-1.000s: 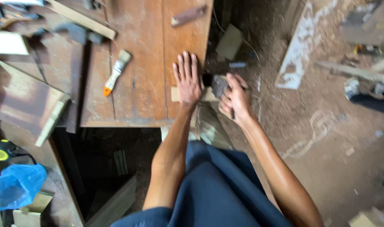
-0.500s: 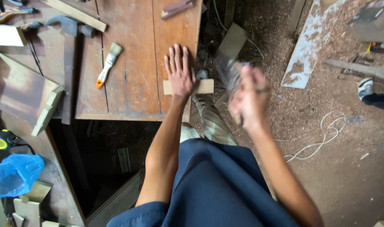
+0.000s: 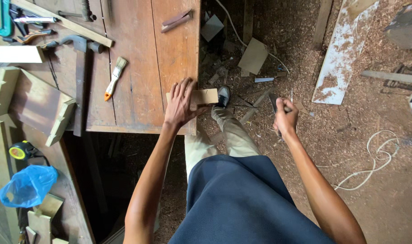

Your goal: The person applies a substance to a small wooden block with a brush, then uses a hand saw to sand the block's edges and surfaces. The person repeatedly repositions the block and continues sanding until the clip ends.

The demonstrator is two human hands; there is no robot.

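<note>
Head view: a small wooden block (image 3: 205, 96) overhanging the surface (image 3: 138, 68) edge is pinned flat by the left hand (image 3: 181, 105); a dark tool (image 3: 274, 105) is clenched in the right hand (image 3: 285, 118). The block could tip if pressure slackens.

Paintbrush (image 3: 114, 77) w/ orange handle tip lies on workbench (image 3: 138, 90). Blue plastic bag (image 3: 27, 186) and yellow tape measure (image 3: 18, 150) sit lower left. White cord (image 3: 373, 167) loops on sawdust floor (image 3: 350, 135); plank (image 3: 339, 58) lies upper right.
</note>
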